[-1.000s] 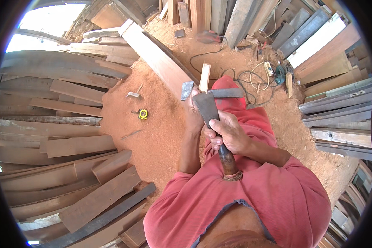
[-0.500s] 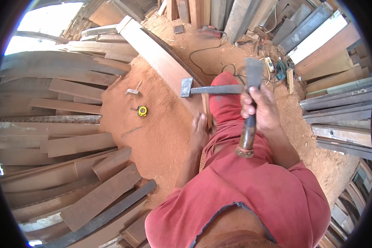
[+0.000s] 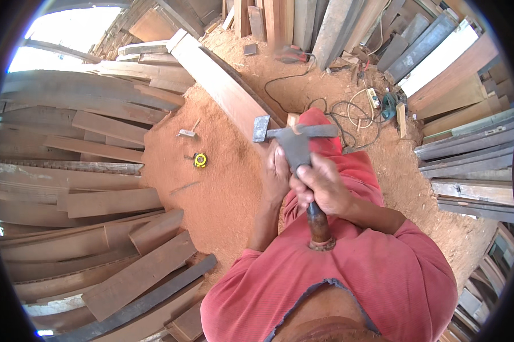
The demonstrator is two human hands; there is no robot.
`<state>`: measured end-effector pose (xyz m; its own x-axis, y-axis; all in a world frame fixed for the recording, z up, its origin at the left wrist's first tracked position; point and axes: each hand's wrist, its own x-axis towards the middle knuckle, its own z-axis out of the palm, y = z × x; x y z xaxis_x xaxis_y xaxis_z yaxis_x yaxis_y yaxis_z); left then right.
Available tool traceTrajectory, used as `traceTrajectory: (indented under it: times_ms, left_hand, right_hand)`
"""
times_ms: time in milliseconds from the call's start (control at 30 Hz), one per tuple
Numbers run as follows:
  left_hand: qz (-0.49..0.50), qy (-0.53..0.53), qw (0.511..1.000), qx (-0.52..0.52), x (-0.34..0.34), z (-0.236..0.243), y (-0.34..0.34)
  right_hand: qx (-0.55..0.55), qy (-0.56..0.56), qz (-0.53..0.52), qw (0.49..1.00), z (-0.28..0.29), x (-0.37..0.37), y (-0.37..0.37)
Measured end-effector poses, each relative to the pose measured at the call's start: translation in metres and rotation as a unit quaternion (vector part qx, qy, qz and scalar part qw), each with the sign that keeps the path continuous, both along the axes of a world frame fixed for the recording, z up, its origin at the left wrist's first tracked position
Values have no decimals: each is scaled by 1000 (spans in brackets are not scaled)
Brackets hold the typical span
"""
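Observation:
My right hand (image 3: 324, 185) is wrapped round a broad chisel (image 3: 318, 219) with a worn wooden handle. Its flat blade points away from me and overlaps the hammer in this view; whether they touch I cannot tell. Beside it, my left hand (image 3: 276, 170) is closed on the hammer (image 3: 261, 129), whose long metal head lies crosswise. Most of the hammer's handle is hidden behind the chisel blade and the fingers. Beyond the left hand a long pale wooden beam (image 3: 217, 74) stretches away to the upper left.
On the sawdust at left lie a yellow tape measure (image 3: 200, 160) and a small metal-headed tool (image 3: 187, 133). Stacked boards (image 3: 108, 202) fill the left side, more timber (image 3: 468, 154) the right. Cables (image 3: 348, 117), a teal power tool (image 3: 389, 105) and a red one (image 3: 292, 54) lie ahead.
My right hand has moved left and toward me with the chisel, bringing its blade over the hammer head. My left hand stays nearly in place, still gripping the hammer.

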<state>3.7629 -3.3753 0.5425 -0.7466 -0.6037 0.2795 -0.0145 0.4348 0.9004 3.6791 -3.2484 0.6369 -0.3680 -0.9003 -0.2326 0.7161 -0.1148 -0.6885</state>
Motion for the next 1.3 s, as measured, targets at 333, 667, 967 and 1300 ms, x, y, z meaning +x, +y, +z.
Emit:
traceTrajectory:
  times_ms: [333, 667, 967, 1300]
  left_hand:
    - [-60, -48, 977, 201, 10, 3, 5]
    - [-123, 14, 850, 512, -21, -10, 13]
    - [-19, 68, 937, 341, -45, -22, -34]
    - [-3, -1, 984, 176, -4, 34, -2]
  right_hand:
    - [170, 340, -124, 917, -19, -76, 14]
    - [200, 377, -115, 897, -34, -81, -12]
    - [-6, -54, 14, 998, -22, -2, -26]
    - [8, -20, 14, 1000, -11, 9, -1]
